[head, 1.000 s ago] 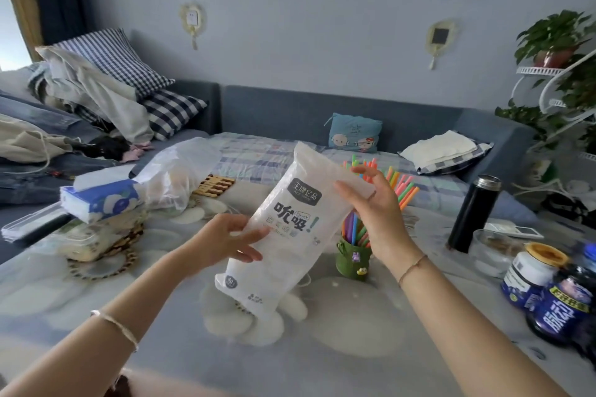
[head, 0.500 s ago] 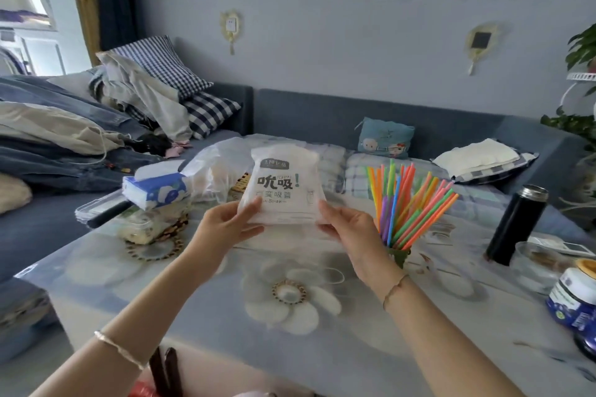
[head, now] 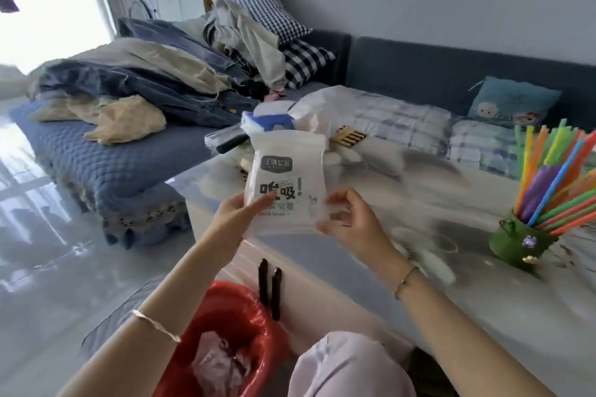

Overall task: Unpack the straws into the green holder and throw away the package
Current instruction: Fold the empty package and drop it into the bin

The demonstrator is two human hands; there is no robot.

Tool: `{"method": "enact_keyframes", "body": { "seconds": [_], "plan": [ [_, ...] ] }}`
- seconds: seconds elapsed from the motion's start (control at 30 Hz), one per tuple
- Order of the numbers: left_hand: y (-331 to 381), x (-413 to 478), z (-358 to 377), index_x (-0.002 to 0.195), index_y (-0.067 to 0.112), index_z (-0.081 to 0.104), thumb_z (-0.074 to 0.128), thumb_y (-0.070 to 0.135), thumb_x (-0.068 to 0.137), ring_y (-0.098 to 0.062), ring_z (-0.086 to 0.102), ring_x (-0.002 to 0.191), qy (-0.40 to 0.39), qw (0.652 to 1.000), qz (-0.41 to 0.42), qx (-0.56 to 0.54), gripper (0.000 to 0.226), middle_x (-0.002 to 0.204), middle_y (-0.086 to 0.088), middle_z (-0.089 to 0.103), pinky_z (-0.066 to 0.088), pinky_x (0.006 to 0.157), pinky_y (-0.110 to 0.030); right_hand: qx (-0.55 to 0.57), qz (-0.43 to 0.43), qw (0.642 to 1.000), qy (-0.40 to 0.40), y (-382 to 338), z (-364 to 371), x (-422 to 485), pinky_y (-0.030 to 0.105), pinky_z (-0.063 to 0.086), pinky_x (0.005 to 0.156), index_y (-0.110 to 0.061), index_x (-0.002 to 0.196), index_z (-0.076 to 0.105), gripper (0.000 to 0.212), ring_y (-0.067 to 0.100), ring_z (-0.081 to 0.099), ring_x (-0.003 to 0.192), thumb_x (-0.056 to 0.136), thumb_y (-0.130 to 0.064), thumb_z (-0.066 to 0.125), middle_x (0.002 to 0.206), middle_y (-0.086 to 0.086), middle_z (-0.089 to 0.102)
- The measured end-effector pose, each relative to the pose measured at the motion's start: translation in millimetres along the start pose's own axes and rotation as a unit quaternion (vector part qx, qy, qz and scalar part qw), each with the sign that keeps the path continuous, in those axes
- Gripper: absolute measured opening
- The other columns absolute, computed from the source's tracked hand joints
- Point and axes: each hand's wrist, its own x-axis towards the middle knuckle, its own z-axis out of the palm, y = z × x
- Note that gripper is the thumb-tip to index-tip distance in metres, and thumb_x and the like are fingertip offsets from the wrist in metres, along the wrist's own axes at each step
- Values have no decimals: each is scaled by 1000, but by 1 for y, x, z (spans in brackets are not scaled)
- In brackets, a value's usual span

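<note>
Both hands [head: 232,219] grip pkg [head: 285,184] upright over bin [head: 225,332]

You face a pale blue-grey wall [head: 451,3] above a dark blue sofa [head: 419,74] strewn with checked pillows [head: 267,10] and heaped clothes [head: 135,74]. Bright daylight pours through a window [head: 48,10] at the left, glaring off the glossy grey floor [head: 48,235]. A washing machine [head: 142,0] stands beside the window. A glossy floral-patterned table [head: 387,203] sits before you.
</note>
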Motion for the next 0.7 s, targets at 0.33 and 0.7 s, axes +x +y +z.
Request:
{"method": "enact_keyframes", "body": {
  "seconds": [0.33, 0.7],
  "plan": [
    [-114, -33, -138, 110, 4, 65, 82, 17, 73, -27, 72, 92, 217, 969, -46, 108, 42, 101, -12, 74, 59, 82, -43, -97, 69, 984, -132, 91, 127, 11, 27, 39, 101, -19, 137, 39, 53, 15, 41, 130, 89, -21, 61, 149, -5, 27],
    [-229, -81, -149, 114, 16, 52, 79, 40, 74, -4, 58, 82, 214, 928, -184, 243, 54, 96, 7, 61, 42, 58, -11, -176, 211, 902, -334, 185, 193, -34, 30, 14, 117, -25, 149, 21, 53, 15, 13, 146, 99, -31, 38, 159, 0, 14]
  ]
}}
